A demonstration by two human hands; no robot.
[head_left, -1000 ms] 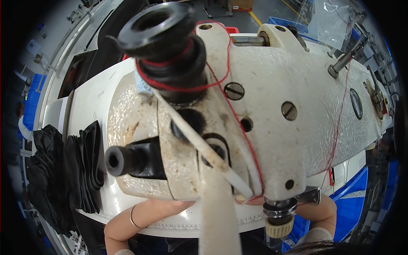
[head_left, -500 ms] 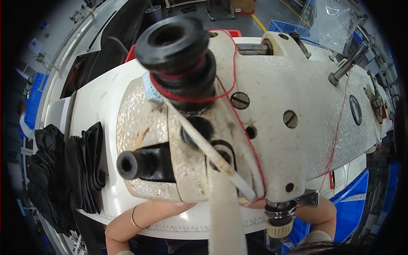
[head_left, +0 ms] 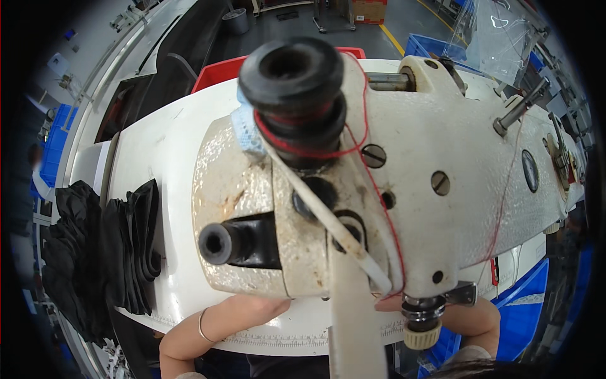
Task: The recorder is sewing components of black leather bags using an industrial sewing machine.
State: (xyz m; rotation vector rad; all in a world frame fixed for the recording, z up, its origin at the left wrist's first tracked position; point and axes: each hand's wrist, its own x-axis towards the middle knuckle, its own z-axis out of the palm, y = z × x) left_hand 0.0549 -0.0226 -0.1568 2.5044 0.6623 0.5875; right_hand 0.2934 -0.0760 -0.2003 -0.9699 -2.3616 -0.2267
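Note:
A cream sewing machine [head_left: 322, 252] fills the middle of the view, with a black knob [head_left: 290, 76] wrapped in red thread on top. My left hand [head_left: 265, 307] reaches under its left end from the front; a thin bangle [head_left: 202, 325] circles that wrist. My right hand [head_left: 388, 304] comes in from the right, mostly behind the tension dial [head_left: 421, 331]. The machine hides the fingers of both hands and anything they hold. Red thread runs down the machine's front to the dial. A pale arm piece [head_left: 356, 335] of the machine juts toward me between the hands.
Folded black fabric pieces [head_left: 134, 252] and a dark cloth heap [head_left: 72, 265] lie at the left of the white table [head_left: 164, 136]. A ruler strip [head_left: 278, 341] runs along its near edge. A red bin [head_left: 218, 74] stands behind, and a blue bin [head_left: 527, 309] at the right.
The machine and table appear shifted slightly right and down as the view moves. A little more of my left hand shows beside the machine.

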